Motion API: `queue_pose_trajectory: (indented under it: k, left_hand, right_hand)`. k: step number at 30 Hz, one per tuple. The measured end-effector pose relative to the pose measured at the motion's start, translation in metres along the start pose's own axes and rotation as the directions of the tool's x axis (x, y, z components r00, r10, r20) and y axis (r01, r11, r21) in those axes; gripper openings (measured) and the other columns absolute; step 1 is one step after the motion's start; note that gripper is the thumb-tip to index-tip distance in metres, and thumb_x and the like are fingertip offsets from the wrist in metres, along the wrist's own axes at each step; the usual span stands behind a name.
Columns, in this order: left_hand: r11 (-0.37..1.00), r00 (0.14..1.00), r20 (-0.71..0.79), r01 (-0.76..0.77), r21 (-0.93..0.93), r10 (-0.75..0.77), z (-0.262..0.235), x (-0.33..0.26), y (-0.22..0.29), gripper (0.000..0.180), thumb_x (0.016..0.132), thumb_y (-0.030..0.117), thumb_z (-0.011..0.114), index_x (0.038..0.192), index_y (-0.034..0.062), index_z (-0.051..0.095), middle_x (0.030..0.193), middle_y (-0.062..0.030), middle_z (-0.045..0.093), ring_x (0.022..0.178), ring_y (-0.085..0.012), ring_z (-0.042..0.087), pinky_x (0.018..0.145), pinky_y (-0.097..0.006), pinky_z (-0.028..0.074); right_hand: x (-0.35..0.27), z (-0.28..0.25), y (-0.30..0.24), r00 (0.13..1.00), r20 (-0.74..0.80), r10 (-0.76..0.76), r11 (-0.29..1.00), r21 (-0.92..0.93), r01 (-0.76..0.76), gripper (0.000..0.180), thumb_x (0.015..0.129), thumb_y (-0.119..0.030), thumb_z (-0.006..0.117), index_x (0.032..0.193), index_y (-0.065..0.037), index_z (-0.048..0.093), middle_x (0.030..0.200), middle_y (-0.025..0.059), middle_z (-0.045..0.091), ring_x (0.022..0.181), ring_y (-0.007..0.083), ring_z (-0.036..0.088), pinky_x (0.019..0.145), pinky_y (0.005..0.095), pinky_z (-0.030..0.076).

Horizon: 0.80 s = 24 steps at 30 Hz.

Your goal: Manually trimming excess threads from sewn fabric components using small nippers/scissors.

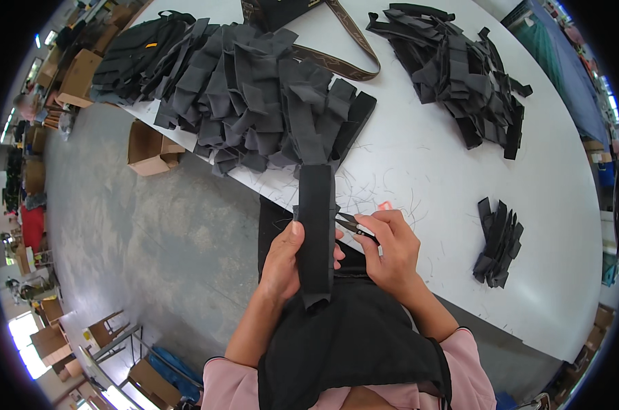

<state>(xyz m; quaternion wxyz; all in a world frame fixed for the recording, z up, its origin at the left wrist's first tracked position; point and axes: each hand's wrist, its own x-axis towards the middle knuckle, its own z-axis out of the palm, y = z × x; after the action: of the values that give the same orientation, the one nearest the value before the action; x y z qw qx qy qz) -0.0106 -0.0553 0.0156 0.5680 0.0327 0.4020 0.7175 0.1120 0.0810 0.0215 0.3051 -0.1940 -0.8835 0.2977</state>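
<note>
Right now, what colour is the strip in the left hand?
Black strip, best seen in head view.

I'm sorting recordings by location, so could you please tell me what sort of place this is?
Probably a sewing workshop: dark fabric pieces lie heaped on a white table, the right hand holds small snips, and cardboard boxes stand nearby.

Grey floor (152, 225), white table (555, 171); bright window (24, 338)

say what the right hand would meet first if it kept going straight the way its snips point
Most likely the right edge of the black strip held in the left hand; the right hand aims its snips there, though depth is unclear.
</note>
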Motion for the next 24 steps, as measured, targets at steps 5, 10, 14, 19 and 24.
queue_pose_trajectory:
  k: [5,10,14,19,24]
  left_hand:
    - [0.999,0.998,-0.047,0.05,0.009,-0.049,-0.001,0.001,-0.002,0.06,0.095,0.048,0.036,0.108,-0.0082,0.052,0.095,-0.0163,0.06,0.075,-0.0231,0.062,0.065,-0.035,0.053]
    - [0.998,0.995,-0.089,0.049,0.046,-0.044,0.007,0.003,-0.001,0.054,0.096,0.045,0.035,0.109,-0.0052,0.051,0.097,-0.0166,0.06,0.074,-0.0228,0.061,0.063,-0.034,0.052]
    - [0.999,0.995,-0.093,0.045,0.01,-0.044,0.009,0.003,-0.002,0.052,0.097,0.044,0.034,0.108,-0.0043,0.05,0.097,-0.0175,0.059,0.074,-0.0237,0.06,0.062,-0.035,0.052]
    - [0.998,0.997,-0.052,0.049,-0.025,-0.051,0.004,0.002,-0.004,0.05,0.097,0.042,0.033,0.108,-0.0045,0.05,0.098,-0.0188,0.059,0.073,-0.0254,0.06,0.059,-0.037,0.051]
    - [0.998,0.998,-0.038,0.053,0.033,-0.051,0.003,0.0,-0.001,0.051,0.097,0.042,0.033,0.109,-0.0049,0.049,0.098,-0.0193,0.059,0.071,-0.0254,0.06,0.059,-0.037,0.051]
  right_hand:
    - [-0.004,0.004,-0.001,0.993,-0.03,0.116,0.984,0.142,-0.111,0.03,0.067,-0.001,0.069,0.096,-0.006,0.063,0.079,0.0059,0.056,0.06,0.0194,0.054,0.05,0.0287,0.041]
    - [-0.008,0.002,0.002,0.999,-0.035,0.035,0.999,0.041,-0.033,0.029,0.068,0.0,0.069,0.095,-0.005,0.062,0.077,0.0064,0.055,0.058,0.0205,0.054,0.048,0.0289,0.041]
    - [-0.007,0.003,0.002,0.994,-0.077,0.075,0.996,0.055,-0.071,0.027,0.068,0.0,0.068,0.094,-0.004,0.062,0.074,0.0066,0.055,0.057,0.0207,0.054,0.048,0.0288,0.041]
    - [-0.006,0.003,0.006,0.997,-0.067,0.035,0.998,0.054,-0.031,0.026,0.068,0.002,0.067,0.093,-0.003,0.063,0.074,0.0082,0.055,0.057,0.0212,0.053,0.048,0.0283,0.041]
    - [-0.007,-0.003,0.002,0.999,-0.028,0.021,1.0,-0.005,-0.021,0.025,0.066,0.0,0.068,0.09,-0.005,0.063,0.07,0.0061,0.052,0.054,0.0218,0.052,0.047,0.0285,0.04]
